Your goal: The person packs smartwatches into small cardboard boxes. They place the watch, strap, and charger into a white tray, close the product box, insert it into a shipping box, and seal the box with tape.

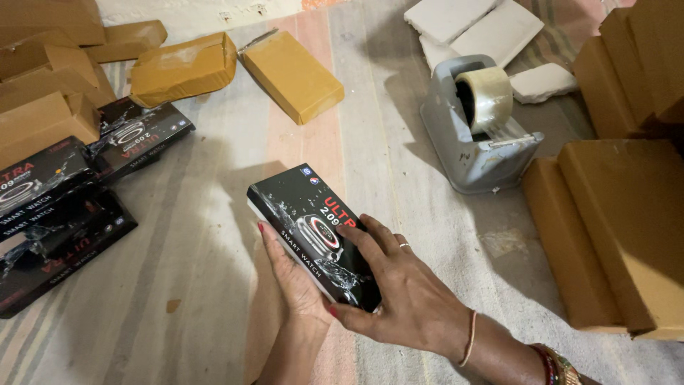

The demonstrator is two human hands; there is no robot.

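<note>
Both hands grip a black smartwatch box (313, 232): the left hand (292, 274) cups its underside, and the right hand (399, 289) presses its top. Its long axis runs diagonally, the far end pointing up-left toward the brown-wrapped parcels (235, 71).

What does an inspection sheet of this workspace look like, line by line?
Surface: striped cloth on the floor, with a few scraps.
Job's things: black box held flat between both hands.
Clutter: more black boxes at left; brown parcels at top and left; brown cartons at right; white foam pieces at top.
Grippers: left hand under the box; right hand on top of it, with a ring and bangles.
Cables: nothing seen.
Surroundings: grey tape dispenser with clear tape roll beside the cartons.
</note>
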